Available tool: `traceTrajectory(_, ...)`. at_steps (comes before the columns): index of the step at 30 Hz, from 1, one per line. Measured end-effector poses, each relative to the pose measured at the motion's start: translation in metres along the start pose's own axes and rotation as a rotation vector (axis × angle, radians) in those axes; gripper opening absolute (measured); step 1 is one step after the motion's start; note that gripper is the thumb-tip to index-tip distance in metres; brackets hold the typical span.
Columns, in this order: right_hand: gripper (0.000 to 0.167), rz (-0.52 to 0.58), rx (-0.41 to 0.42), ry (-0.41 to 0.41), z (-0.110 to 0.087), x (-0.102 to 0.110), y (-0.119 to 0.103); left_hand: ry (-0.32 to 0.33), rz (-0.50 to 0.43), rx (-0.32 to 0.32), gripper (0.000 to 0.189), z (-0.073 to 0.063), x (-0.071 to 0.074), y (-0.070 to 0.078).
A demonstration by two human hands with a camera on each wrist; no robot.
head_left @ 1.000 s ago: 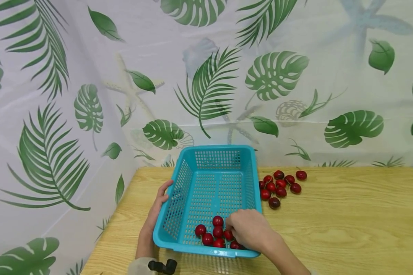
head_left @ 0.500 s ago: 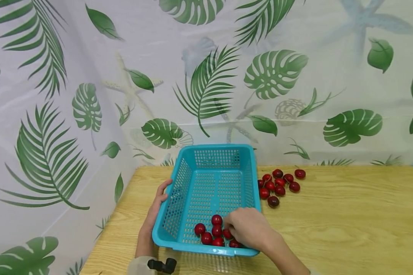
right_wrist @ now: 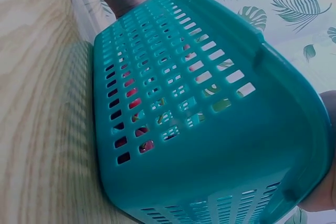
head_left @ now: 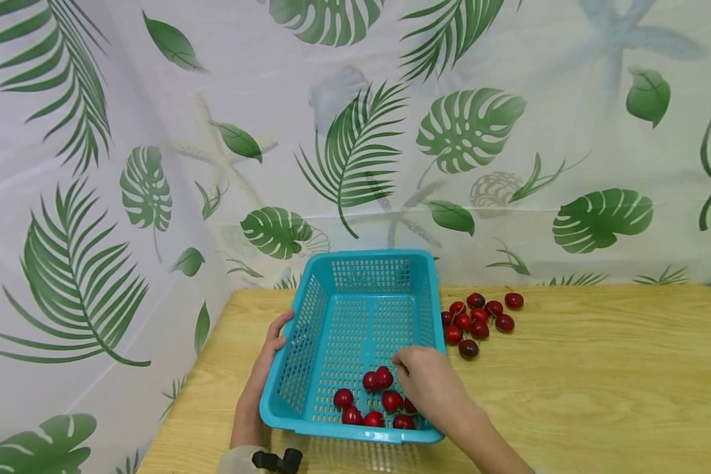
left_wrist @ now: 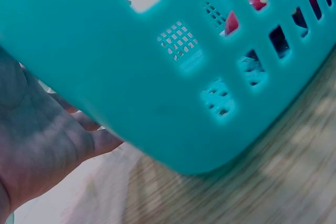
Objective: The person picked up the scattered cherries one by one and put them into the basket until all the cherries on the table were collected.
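Note:
A blue plastic basket (head_left: pixel 370 329) stands on the table with several red cherries at its near end. My left hand (head_left: pixel 261 378) rests against the basket's left side, fingers extended and fingertips at the rim. The left wrist view shows this hand (left_wrist: pixel 42 135) with its palm facing the basket wall. Inside the near right part of the basket, my right hand (head_left: pixel 432 385) has curled fingers and appears to pinch the stem of a cherry (head_left: pixel 383 377). Its fingertips are partly hidden. Another cherry (head_left: pixel 370 381) sits right beside that one; a third (head_left: pixel 392 401) lies just below the hand.
More cherries (head_left: pixel 478 316) lie in a loose group on the wooden table (head_left: pixel 598 375), right of the basket. A leaf-patterned cloth (head_left: pixel 355 131) hangs behind and to the left of the table. A black camera mount (head_left: pixel 278 460) sits at the left wrist.
My right hand has moved slightly up and away from the near rim. Cherries near its fingertips have shifted, and two now sit side by side. The left hand keeps its place on the basket.

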State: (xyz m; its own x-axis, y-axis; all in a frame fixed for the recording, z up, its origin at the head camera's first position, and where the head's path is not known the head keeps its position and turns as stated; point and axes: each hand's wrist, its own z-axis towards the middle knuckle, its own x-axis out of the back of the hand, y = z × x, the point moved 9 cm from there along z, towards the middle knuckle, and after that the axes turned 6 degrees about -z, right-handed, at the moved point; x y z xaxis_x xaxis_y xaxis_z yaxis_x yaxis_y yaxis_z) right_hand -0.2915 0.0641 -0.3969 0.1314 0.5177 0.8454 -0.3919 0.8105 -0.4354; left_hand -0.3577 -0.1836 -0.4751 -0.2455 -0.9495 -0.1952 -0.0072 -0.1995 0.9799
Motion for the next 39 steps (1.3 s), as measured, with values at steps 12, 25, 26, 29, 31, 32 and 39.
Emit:
traceTrajectory(12,0.009,-0.167,0.071,-0.148,-0.002,-0.014,-0.010,-0.003,0.013,0.002,0.051,-0.003,0.000,0.004)
traceTrajectory(25,0.014,0.201,0.078,0.259,0.003,0.036,0.014,-0.007,0.022,-0.003,0.051,-0.003,0.001,0.002)
traceTrajectory(26,0.014,0.194,0.072,0.305,0.003,0.043,0.020,-0.008,0.024,-0.007,0.051,-0.002,0.001,0.001)
traceTrajectory(29,0.014,0.173,0.019,0.378,0.004,0.056,0.042,-0.008,0.028,-0.012,0.051,-0.001,0.002,0.001)
traceTrajectory(31,0.014,0.153,-0.045,0.366,0.005,0.060,0.059,-0.007,0.027,-0.016,0.051,-0.001,0.003,0.001)
traceTrajectory(32,0.015,0.142,-0.079,0.346,0.006,0.061,0.069,-0.005,0.029,-0.019,0.051,-0.001,0.003,0.002)
traceTrajectory(39,0.027,0.087,-0.317,0.155,0.001,0.058,0.137,0.008,0.010,-0.003,0.051,0.000,0.003,0.000)
